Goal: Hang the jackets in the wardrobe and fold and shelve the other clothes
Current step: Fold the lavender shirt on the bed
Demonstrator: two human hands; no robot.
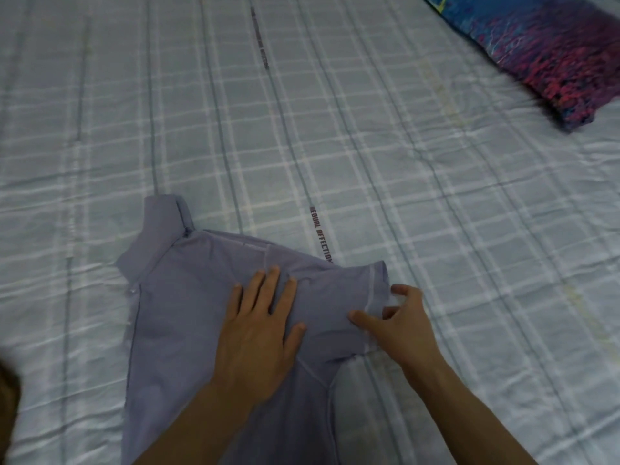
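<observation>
A: Looking down through the head view, I see the lilac shirt (208, 317) lying on the checked bedsheet (402, 182), low in the picture at about seven o'clock from centre, its collar pointing toward eleven o'clock.

B: What are the hands doing with it?

A: My left hand (260, 330) lies flat on the back panel, fingers straight and spread. I judge it is there to pin the cloth so the fold line holds. My right hand (399, 325) sits at three o'clock of the left one, fingers loosely curled at the shoulder seam. The thumb touches the fabric, but whether the fingers actually pinch the edge, I cannot tell.

B: So which step is this?

A: Folding, I think. The right side seems set to be turned in over the middle. The shirt is not yet a packet, so shelving is some way off.

B: Any room to work?

A: Plenty. Open sheet runs from nine o'clock round to two o'clock. A patterned blue and red pillow (543, 52) sits at one o'clock, well apart from the shirt. The shirt's lower part runs out of the picture at six o'clock, so I cannot see its hem.
</observation>
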